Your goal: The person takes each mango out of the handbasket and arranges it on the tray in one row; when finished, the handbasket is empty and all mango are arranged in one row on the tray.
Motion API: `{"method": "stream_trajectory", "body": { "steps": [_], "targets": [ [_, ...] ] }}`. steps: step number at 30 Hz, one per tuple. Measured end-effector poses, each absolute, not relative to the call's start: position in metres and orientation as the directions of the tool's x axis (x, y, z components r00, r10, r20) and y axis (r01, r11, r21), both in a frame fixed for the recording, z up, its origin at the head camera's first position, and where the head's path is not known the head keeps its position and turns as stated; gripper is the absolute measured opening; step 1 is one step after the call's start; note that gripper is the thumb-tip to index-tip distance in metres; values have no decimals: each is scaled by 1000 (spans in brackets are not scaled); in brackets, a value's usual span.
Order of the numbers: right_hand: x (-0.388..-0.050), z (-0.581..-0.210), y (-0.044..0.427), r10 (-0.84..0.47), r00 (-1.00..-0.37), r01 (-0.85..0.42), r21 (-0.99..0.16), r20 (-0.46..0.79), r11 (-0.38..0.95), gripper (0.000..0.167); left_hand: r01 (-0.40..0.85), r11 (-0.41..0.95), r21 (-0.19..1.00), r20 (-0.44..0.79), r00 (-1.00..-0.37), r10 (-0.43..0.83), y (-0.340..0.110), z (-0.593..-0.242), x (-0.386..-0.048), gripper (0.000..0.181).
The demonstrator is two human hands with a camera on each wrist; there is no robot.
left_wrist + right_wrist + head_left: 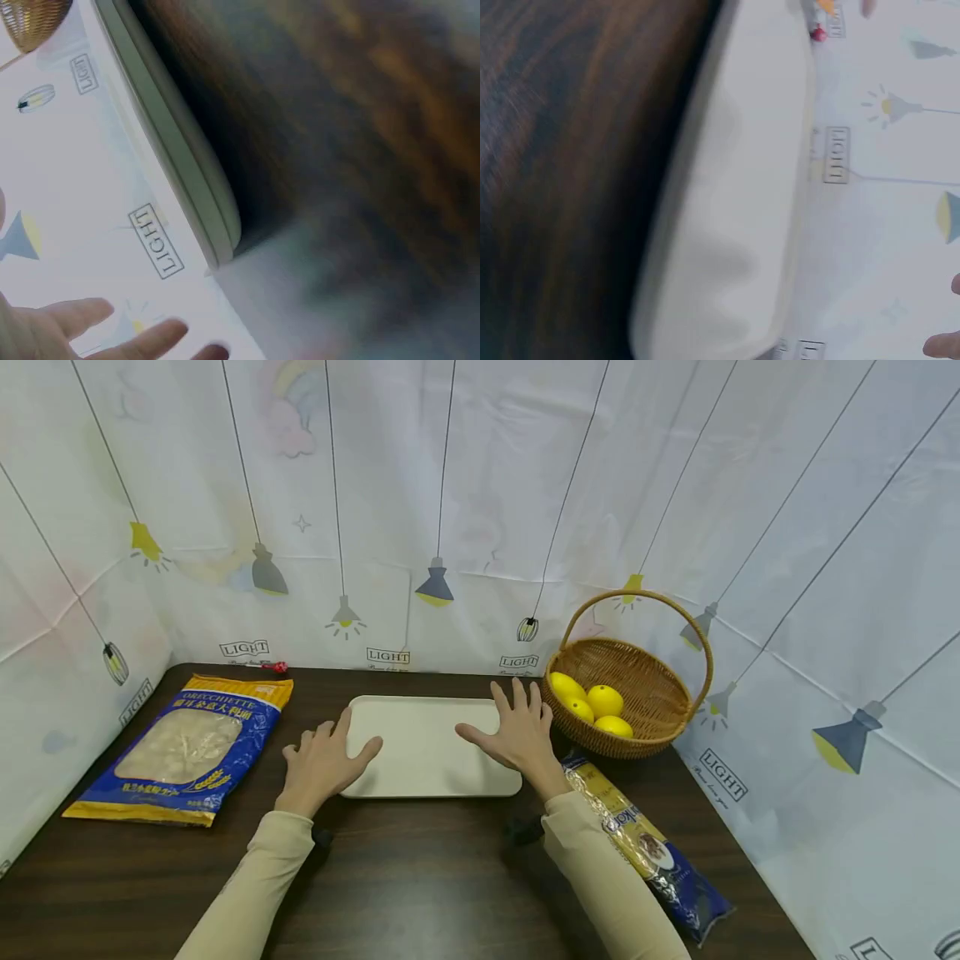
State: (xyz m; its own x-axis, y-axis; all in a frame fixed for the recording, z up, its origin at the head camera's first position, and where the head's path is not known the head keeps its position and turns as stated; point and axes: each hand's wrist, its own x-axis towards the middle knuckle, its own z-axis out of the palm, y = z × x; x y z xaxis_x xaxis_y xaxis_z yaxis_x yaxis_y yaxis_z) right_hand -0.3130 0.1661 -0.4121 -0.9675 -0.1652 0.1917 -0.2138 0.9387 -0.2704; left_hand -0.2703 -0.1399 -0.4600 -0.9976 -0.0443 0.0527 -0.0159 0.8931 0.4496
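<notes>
Your left hand [318, 766] and right hand [517, 735], both spread wide, are positioned at opposite ends of the white tray [423, 752], which lies near the middle of the back edge of the tabletop [420, 877].

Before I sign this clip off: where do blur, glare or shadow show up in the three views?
Head: mostly crisp, with a soft sheen on the table and faint shadows on the tray; left wrist: table heavily smeared, backdrop washed out nearly white; right wrist: table blurred, tray edges soft, dim shadow patches across its surface.
</notes>
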Motion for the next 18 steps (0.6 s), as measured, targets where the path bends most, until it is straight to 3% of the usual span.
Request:
{"method": "stream_trajectory", "body": {
  "steps": [7, 18],
  "targets": [
    [-315, -386, 181, -185, -942, -257, -251, 280, 933, 100, -30, 842, 539, -57, -998, 1, -146, -461, -265, 102],
    [-330, -364, 224, -150, -960, -206, -235, 237, 950, 104, 2, 828, 560, -86, -995, 60, -151, -465, -256, 99]
  ]
}}
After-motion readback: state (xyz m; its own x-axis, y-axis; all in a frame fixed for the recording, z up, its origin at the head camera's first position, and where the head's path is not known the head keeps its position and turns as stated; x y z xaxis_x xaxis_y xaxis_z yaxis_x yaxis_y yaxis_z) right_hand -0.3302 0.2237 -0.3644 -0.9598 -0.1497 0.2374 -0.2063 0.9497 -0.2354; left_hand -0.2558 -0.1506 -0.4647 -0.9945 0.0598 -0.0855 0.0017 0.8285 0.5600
